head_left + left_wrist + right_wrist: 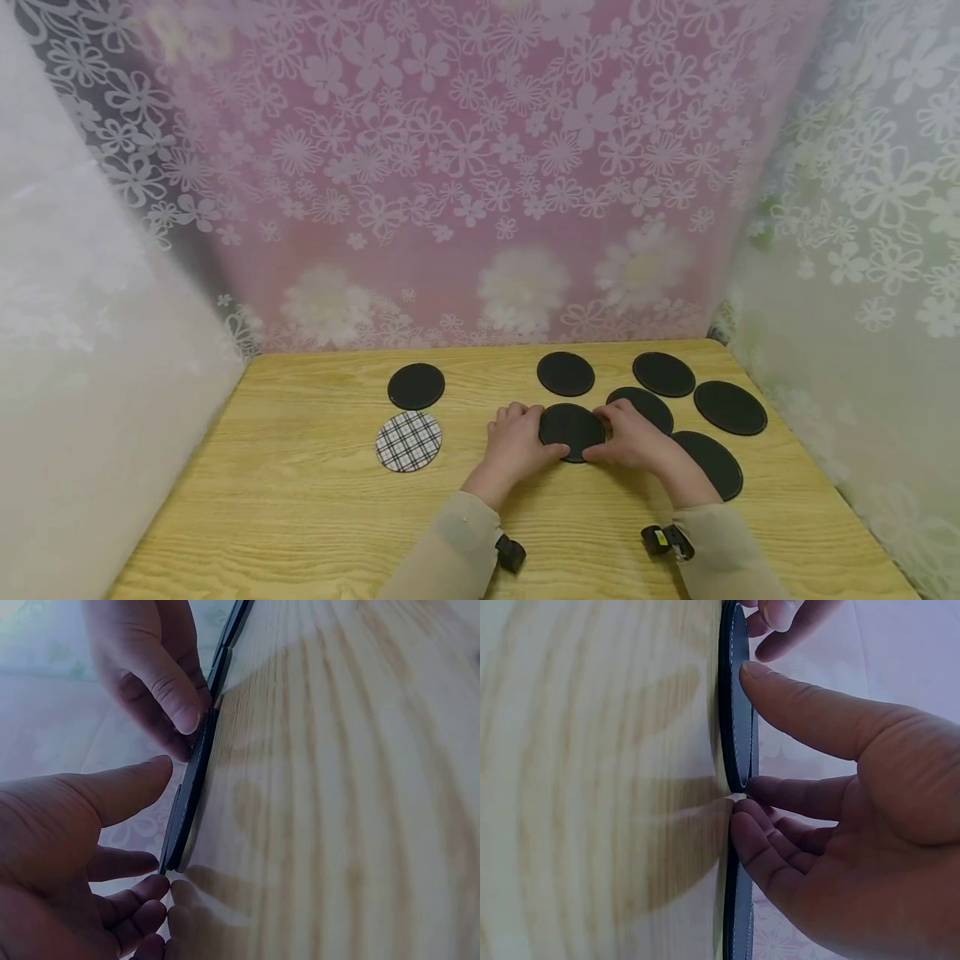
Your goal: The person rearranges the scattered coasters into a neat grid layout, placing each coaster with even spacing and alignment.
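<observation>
A round black coaster [572, 433] with a stitched rim lies on the table between both hands. My left hand [517, 446] holds its left side, the thumb at the near edge and the fingers at the rim. Opposite, my right hand [628, 435] grips the right side, its thumb touching the rim in the right wrist view. The coaster's edge [740, 697] looks thick there; whether it is a stack, I cannot tell. Just right of it, another black coaster [651, 410] is partly covered by the right hand.
Further black coasters lie flat on the wooden table [300, 500]: one behind [566, 373], one at the back left [416, 386], several at the right [730, 407]. A checked coaster [408, 442] lies at the left. Flowered curtains [480, 167] enclose the table's back and sides.
</observation>
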A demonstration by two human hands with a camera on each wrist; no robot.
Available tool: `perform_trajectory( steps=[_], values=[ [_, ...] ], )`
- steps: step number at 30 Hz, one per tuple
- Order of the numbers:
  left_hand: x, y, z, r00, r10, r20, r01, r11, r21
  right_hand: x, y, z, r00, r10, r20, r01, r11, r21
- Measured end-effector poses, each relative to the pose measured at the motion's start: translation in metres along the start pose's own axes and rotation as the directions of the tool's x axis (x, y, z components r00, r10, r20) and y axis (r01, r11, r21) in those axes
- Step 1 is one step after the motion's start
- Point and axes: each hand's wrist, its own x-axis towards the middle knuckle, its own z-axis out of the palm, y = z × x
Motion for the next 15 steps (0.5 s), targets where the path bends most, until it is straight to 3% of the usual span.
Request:
perform_trajectory(
  steps=[7, 11, 15],
  values=[
    [-0.001, 0.003, 0.003, 1.000, -0.007, 0.000, 0.007, 1.000, 0.016, 0.005, 0.008, 0.003, 1.000, -0.015, -0.001, 0.015, 1.000, 0.003],
    [-0.002, 0.003, 0.003, 1.000, -0.011, 0.004, 0.011, 1.000, 0.008, 0.017, 0.035, 0.016, 0.997, -0.062, -0.036, 0.060, 0.997, -0.047],
    [-0.001, 0.000, 0.004, 1.000, -0.008, 0.011, 0.008, 1.000, 0.017, 0.014, 0.029, 0.014, 0.999, -0.043, -0.011, 0.043, 0.999, -0.025]
  ],
)
